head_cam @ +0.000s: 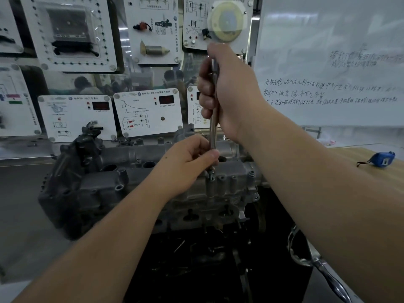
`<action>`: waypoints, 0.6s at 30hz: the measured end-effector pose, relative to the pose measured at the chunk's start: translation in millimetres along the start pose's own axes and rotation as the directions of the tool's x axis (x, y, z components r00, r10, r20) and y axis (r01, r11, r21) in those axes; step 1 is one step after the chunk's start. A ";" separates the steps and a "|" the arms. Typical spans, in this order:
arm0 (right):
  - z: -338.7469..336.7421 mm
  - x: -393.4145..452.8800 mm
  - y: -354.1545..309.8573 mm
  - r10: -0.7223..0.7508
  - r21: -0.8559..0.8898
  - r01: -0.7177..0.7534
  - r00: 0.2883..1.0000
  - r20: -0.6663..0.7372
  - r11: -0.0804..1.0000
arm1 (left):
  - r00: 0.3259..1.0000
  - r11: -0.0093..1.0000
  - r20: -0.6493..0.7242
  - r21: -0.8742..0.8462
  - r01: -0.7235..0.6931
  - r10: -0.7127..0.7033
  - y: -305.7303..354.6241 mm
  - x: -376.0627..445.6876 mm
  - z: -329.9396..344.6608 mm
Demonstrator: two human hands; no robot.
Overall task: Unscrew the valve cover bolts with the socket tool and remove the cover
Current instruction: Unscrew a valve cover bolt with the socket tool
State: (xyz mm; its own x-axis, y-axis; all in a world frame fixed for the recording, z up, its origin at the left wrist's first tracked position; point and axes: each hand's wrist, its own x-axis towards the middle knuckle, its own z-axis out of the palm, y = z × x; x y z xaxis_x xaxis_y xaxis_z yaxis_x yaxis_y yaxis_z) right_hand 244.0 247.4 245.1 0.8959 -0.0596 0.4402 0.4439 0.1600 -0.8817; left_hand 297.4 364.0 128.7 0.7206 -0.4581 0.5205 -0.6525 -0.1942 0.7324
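Shiny steel socket tool; dull, rough cast-metal valve cover; glossy whiteboard.

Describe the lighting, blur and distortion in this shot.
Head view: dim, flat light; the engine is dark below; panels and whiteboard are soft, its writing blurred; wide-angle lens bends the edges; the right hand and tool are sharp enough.

A single head-worn wide-angle camera is looking forward and slightly down, sitting close above the engine at centre, with the panel wall filling 10 to 12 o'clock and the whiteboard at 2 o'clock.
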 end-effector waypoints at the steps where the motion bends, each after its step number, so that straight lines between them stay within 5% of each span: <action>1: 0.8 0.4 -0.4 -0.005 -0.023 0.004 0.999 -0.032 1.000 | 1.000 1.000 -0.021 0.013 0.005 -0.005 0.2 0.3 1.2; 6: 5.2 1.7 2.6 -0.114 0.030 0.122 0.978 -0.175 0.992 | 1.000 0.999 -0.031 0.035 0.004 -0.003 -0.4 1.8 1.4; 14: -0.1 1.0 4.1 -0.092 0.089 0.090 0.996 0.021 0.992 | 0.997 0.998 0.071 -0.051 0.029 -0.025 2.3 -2.8 -5.8; 18: -0.3 3.0 8.4 -0.094 0.030 0.097 0.992 -0.087 0.995 | 1.000 1.000 -0.026 -0.003 0.016 -0.016 1.2 -0.2 0.7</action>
State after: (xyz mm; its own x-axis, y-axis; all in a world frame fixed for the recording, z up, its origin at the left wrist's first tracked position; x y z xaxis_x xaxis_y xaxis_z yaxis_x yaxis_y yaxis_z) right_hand 250.4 248.2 239.0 0.8481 -0.1603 0.5050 0.5283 0.1833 -0.8291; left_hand 296.3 363.2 129.2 0.7371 -0.4321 0.5196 -0.6400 -0.1995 0.7420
